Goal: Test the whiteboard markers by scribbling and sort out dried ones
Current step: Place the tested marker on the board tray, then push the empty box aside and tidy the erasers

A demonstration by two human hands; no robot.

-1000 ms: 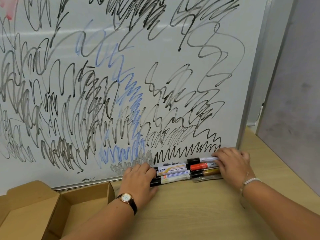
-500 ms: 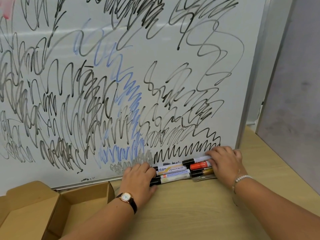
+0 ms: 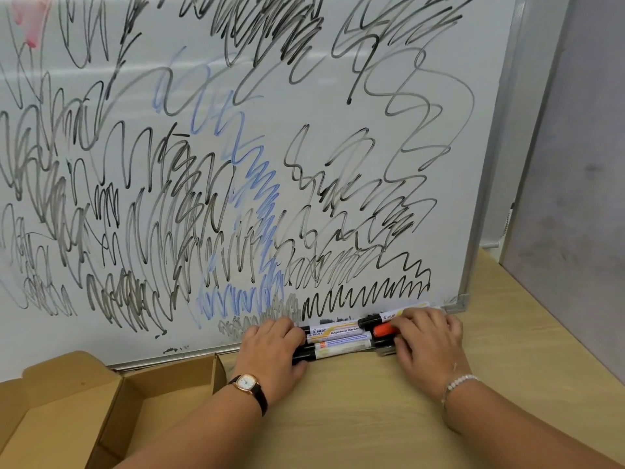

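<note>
Clamping: both hands squeeze a bunch of markers (image 3: 341, 340) from its two ends, lower centre of the frame.
markers: lying flat on the desk (image 3: 372, 418), packed side by side, touching the bottom edge of the whiteboard (image 3: 338, 79). Mostly white barrels with black caps, PILOT print readable. One orange cap (image 3: 384, 330) sits toward the right end of the bunch.
left grip (image 3: 274, 350): fingers curled over the left ends of the markers, thumb on the near side, holding the bunch.
right grip (image 3: 429, 340): fingers bent over the right ends and hiding them, holding the bunch from that side.
whiteboard: stands upright on the desk and fills the upper frame, metal edge at right. Covered in black and grey scribbles.
blue scribble (image 3: 257, 198): centre of the frame.
black zigzag (image 3: 365, 294): bold, just above the markers.
red smudge (image 3: 32, 15): upper left corner.
cardboard box (image 3: 67, 418): open, lower left of the frame, on the desk beside the left forearm.
wristwatch (image 3: 246, 383): on the left wrist, dark strap.
bracelet (image 3: 460, 380): on the right wrist, pale beads.
grey panel (image 3: 581, 164): right edge of the frame, past the whiteboard.
</note>
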